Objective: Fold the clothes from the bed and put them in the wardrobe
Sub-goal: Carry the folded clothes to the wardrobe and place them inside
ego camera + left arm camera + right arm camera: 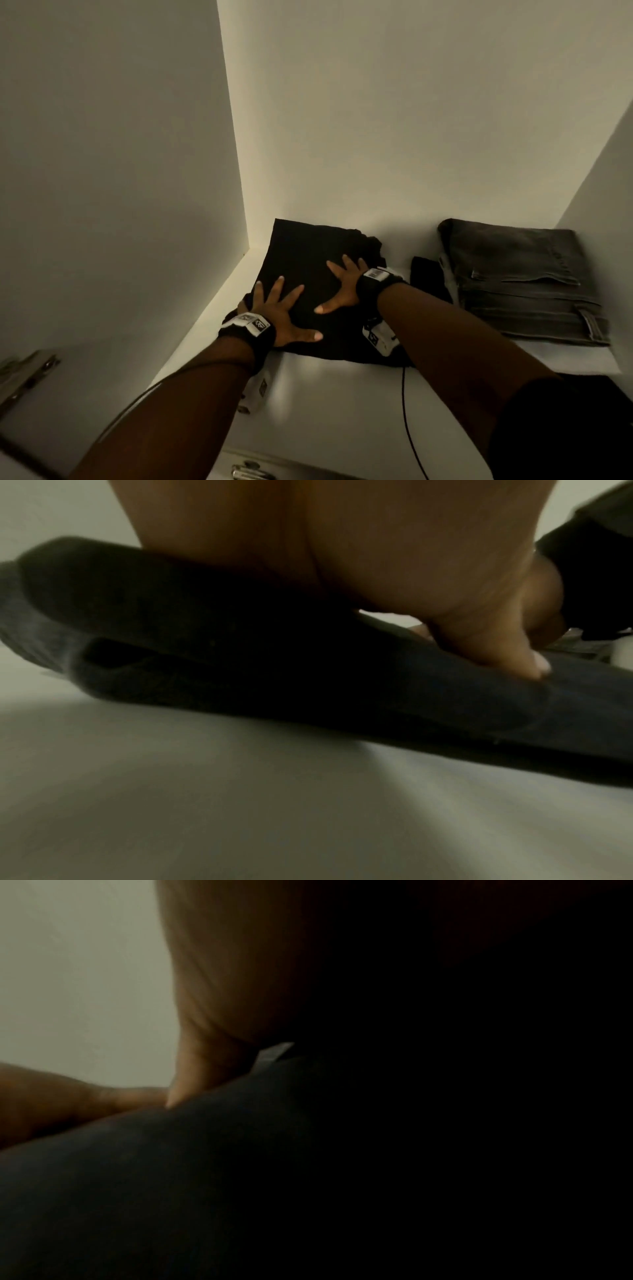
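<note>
The folded black garment [308, 291] is lying on the white wardrobe shelf [322, 394], toward the back-left corner, and I'm pressing it down with both palms. My left hand [277, 315] is lying flat on its near-left part, fingers spread and straight, gripping nothing. My right hand [342, 291] is doing the same just beside it, further in, fingers fanned out over the cloth. In the left wrist view my thumb [514, 653] is resting on the top layer while the folded edge below is bulging a little, so I'm judging the stack needs an even press, not a shove, or the layers could slide apart. Best to be pushing down and slightly toward the back wall [394, 120], keeping the near edge square with the shelf front, then lifting both hands straight up so nothing drags.

Moving outward: a small dark item [428, 277] is sitting just beside the garment on its right, and beyond that, a folded pile of grey jeans [520, 281] is taking the right side of the shelf. The left side panel [120, 154] is standing close to the garment's far corner. A thin black cable [406, 411] is hanging over the shelf front near my right arm, and I'm watching that it isn't snagging the cloth. A metal hinge [24, 377] is showing at lower left, well apart.
</note>
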A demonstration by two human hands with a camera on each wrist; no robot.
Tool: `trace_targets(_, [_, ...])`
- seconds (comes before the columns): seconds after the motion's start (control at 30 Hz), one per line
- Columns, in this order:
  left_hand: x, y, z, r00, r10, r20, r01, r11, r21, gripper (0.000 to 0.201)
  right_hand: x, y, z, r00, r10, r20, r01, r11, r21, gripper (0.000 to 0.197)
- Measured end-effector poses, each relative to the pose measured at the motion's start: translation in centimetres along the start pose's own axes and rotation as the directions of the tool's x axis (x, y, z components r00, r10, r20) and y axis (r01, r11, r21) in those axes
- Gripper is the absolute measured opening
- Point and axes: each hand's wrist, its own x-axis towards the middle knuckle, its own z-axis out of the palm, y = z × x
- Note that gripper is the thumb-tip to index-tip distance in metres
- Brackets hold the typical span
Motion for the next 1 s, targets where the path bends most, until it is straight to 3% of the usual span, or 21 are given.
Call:
trace_targets(0.13, [-1.0, 0.4, -0.4, 1.0, -0.012, -0.006, 0.012, 1.0, 0.011, 0.117, -3.0, -2.1, 0.1, 0.987, -0.118, -0.111, 0.109, 0.99, -0.087, 0.125])
trace_targets(0.23, [-2.5, 1.4, 1.0, 0.993, 0.058, -0.099, -0.05, 0.996, 0.079, 0.12, -5.7, -2.3, 2.7, 0.973, -0.221, -0.074, 0.206, 0.965, -0.165, 0.114])
trace_targets(0.4, [-2.8, 0.2, 1.6, 0.993, 0.117, 0.005, -0.117, 0.991, 0.072, 0.126, -5.4, 0.8, 6.8, 0.973, -0.213, -0.09, 0.195, 0.964, -0.181, 0.127])
trace_targets(0.5, [-3.0, 0.1, 1.0, 0.992, 0.12, 0.034, -0.122, 0.989, 0.082, 0.125, -5.9, 0.0, 7.0, 0.975, -0.179, -0.134, 0.153, 0.971, -0.186, 0.127])
trace_targets(0.67, [-7.1, 0.3, 2.6, 0.985, 0.173, -0.025, -0.172, 0.984, 0.044, 0.119, -10.2, -2.8, 8.9, 0.973, -0.12, -0.196, 0.106, 0.991, -0.079, 0.111])
trace_targets(0.8, [-11.6, -1.2, 6.5, 0.958, 0.282, 0.04, -0.284, 0.958, 0.043, 0.109, -14.9, -5.7, 13.6, 0.986, -0.146, -0.081, 0.144, 0.989, -0.022, 0.101])
trace_targets(0.9, [-14.4, -2.7, 9.7, 0.957, 0.285, -0.048, -0.283, 0.958, 0.033, 0.092, -17.0, -8.1, 15.8, 0.983, -0.14, -0.122, 0.147, 0.988, 0.05, 0.08])
trace_targets(1.0, [-16.9, -4.2, 12.5, 0.94, 0.313, -0.135, -0.303, 0.949, 0.091, 0.103, -19.0, -10.5, 19.1, 0.976, -0.066, -0.208, 0.082, 0.994, 0.069, 0.088])
